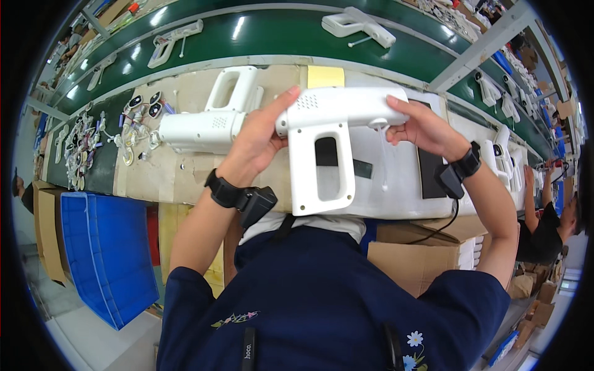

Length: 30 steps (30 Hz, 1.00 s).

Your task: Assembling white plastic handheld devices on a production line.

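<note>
A green conveyor belt [266,31] spans the top of the frame, beyond the pale table [387,198] across the middle. A blue crate [105,260] stands at lower left. Just above centre is a pistol-shaped white housing [349,108], the left hand [255,137] clamped on its left end, the right hand [427,130] clamped on its right. A second white housing [198,128] lies on the table left of centre; a yellow pad [325,76] lies at upper centre
</note>
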{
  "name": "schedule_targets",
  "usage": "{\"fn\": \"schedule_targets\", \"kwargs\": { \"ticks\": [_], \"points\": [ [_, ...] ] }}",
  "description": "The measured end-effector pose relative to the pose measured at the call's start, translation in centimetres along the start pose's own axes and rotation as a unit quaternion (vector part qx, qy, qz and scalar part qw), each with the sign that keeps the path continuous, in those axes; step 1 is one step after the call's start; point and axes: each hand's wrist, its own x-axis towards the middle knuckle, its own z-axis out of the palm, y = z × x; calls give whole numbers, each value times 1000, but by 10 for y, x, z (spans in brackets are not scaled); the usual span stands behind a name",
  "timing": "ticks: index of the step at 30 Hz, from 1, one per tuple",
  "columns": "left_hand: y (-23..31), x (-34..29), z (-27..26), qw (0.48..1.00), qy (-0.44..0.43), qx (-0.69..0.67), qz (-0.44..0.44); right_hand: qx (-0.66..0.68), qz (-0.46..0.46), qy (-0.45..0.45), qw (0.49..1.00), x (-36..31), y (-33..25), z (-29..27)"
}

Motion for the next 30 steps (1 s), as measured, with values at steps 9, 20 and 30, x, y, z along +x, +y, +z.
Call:
{"fn": "schedule_targets", "kwargs": {
  "ticks": [9, 20, 30],
  "points": [
    [0, 33, -4, 997, -64, -43, 26, -21, -75, 38, 996, 36, -5, -18],
    [-47, -33, -4, 998, -30, 60, -13, 345, -244, 504, 753, 206, -14, -276],
    [-46, -65, -32, 995, -33, 43, -82, 382, -192, 678, 598, 242, 1, -322]
  ]
}}
